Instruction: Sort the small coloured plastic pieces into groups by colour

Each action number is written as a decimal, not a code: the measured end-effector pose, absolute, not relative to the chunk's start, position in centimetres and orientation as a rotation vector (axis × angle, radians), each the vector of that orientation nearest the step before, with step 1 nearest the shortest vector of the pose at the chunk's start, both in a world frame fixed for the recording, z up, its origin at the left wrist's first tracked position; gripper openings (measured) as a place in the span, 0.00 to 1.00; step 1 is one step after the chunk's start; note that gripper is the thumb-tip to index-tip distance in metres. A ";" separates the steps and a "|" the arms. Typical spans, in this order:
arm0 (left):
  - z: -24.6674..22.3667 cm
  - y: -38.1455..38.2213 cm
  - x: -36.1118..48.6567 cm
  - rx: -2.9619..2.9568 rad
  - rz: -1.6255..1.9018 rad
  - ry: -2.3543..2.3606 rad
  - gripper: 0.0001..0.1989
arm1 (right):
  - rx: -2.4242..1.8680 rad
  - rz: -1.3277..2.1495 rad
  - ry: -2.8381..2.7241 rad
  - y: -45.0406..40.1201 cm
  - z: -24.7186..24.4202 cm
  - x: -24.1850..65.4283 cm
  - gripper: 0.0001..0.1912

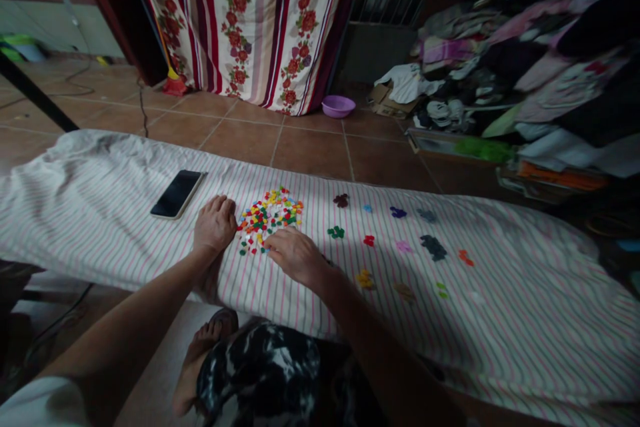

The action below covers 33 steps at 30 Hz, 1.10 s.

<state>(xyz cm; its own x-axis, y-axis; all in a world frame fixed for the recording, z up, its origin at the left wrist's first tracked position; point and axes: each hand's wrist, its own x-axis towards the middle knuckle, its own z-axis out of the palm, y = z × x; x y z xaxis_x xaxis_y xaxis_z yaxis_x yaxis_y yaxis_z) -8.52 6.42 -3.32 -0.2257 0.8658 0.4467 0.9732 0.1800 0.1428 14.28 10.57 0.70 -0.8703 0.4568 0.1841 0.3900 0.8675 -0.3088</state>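
A pile of small colourful pieces [273, 213] in red, yellow, green, orange, white and blue lies spread on the striped cloth [280, 307]. My left hand [216, 223] rests on the cloth against the pile's left edge, fingers curled in and no object visible in them. At the pile's lower right edge, my right hand [296, 255] has its fingertips pressed together, touching the pieces; whatever they pinch is hidden. Right of it lie little single-colour groups: dark green pieces [337, 232], red pieces [369, 240], yellow pieces [365, 279], grey pieces [433, 247] and several others.
A phone [177, 194] lies left of my left hand. Beyond the cloth-covered surface are a tiled floor [310, 147], a purple basin [339, 106], a floral curtain [250, 20] and a red broom [175, 84]. Heaped clothes [540, 60] fill the right side.
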 end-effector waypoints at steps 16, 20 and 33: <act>-3.4 6.4 -8.6 -1.767 -0.581 -2.168 0.15 | -0.596 0.400 -2.831 9.7 -0.1 14.8 0.05; -3.4 6.4 -8.7 -1.769 -0.593 -2.171 0.15 | -0.607 0.406 -2.795 10.1 0.2 15.3 0.05; -3.2 6.4 -8.7 -1.753 -0.543 -2.168 0.14 | -0.700 0.472 -2.610 11.3 -0.2 17.7 0.09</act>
<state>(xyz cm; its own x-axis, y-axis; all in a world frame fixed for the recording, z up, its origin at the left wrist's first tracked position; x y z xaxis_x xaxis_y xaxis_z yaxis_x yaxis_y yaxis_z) -8.72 6.44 -3.15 -0.2105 0.8642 0.4569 0.9776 0.1842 0.1020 17.72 11.32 -0.15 -0.7966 0.5334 0.2845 0.3998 0.8179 -0.4138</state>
